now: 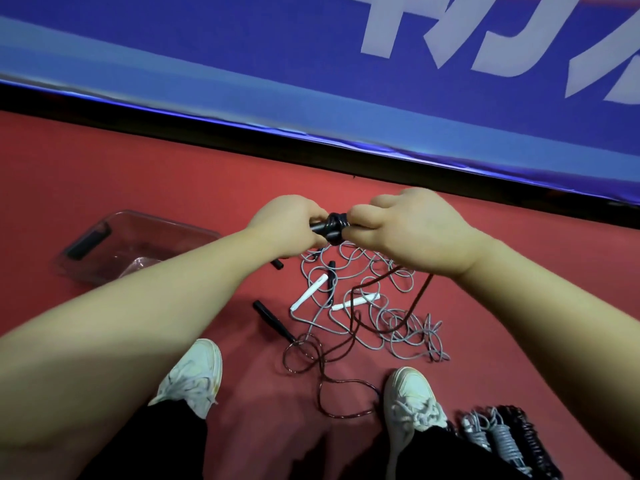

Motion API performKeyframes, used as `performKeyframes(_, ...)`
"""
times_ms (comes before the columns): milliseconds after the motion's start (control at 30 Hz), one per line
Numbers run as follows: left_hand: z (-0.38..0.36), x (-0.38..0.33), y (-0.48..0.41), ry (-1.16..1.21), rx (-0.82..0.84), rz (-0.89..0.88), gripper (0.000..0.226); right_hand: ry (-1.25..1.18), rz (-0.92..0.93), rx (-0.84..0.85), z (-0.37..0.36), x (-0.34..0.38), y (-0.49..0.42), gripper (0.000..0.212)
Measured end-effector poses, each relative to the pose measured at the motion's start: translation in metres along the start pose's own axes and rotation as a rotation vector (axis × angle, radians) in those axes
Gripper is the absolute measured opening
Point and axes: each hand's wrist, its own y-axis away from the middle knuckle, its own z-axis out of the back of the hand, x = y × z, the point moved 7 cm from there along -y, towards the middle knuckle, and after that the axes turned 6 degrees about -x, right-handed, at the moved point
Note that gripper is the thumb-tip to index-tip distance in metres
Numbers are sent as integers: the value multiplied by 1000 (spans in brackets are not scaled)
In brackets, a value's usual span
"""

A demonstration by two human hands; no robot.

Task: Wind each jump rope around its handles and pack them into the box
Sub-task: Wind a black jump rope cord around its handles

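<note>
My left hand (pixel 287 225) grips black handles (pixel 320 226) of a dark jump rope, with a few turns of cord (pixel 336 228) wound round them. My right hand (pixel 412 230) pinches the cord beside the coil. The loose dark rope (pixel 346 344) trails down to the red floor and loops between my shoes. A grey rope (pixel 391 323) with two white handles (pixel 309 292) lies tangled below my hands. Another black handle (pixel 273 320) lies on the floor. The clear plastic box (pixel 104 271) sits at the left, with a black object inside.
Wound grey and black ropes (pixel 502 441) lie by my right shoe (pixel 412 400). My left shoe (pixel 194 372) is at the bottom centre. A blue banner wall (pixel 311 81) with a black base runs across the back of the red floor.
</note>
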Motion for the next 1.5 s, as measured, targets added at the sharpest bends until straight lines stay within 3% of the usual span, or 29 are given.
performKeyframes(200, -4, -17, 3, -66, 80, -115, 32, 21, -6, 177, -5, -29, -10, 21)
performKeyframes(300, -12, -29, 10, -94, 219, -247, 31, 77, -52, 492, -24, -41, 0, 33)
performKeyframes(433, -18, -43, 25, -39, 387, -380, 31, -225, -165, 855, -51, -30, 15, 32)
performKeyframes(533, -16, -38, 29, 142, 445, -331, 24, -494, -255, 938, -67, -23, 23, 31)
performKeyframes(633, -10, -41, 34, 446, 509, -267, 27, -613, -380, 877, -72, -26, 25, 40)
performKeyframes(700, -1, -48, 37, 606, 505, -246, 32, -784, -456, 793, -71, -26, 30, 30)
performKeyframes(800, 18, -56, 36, 774, 423, -225, 36, -1169, -601, 600, -64, -27, 34, 29)
performKeyframes(900, 33, -48, 26, 960, 272, -108, 31, -1424, -833, 526, -73, -22, 48, 20)
performKeyframes(1033, 25, -32, 15, 1131, 147, 138, 35, -1412, -843, 531, -90, -2, 51, 19)
performKeyframes(1200, 22, -13, 5, 1176, 72, 255, 26, -1511, -957, 332, -107, 13, 43, 14)
performKeyframes(1400, 11, 22, 6, 1133, -21, 452, 24, -1197, -1010, 238, -118, -3, 59, 17)
performKeyframes(1500, 14, 26, 6, 1201, -58, 482, 21, -1337, -1066, 85, -116, -4, 57, 27)
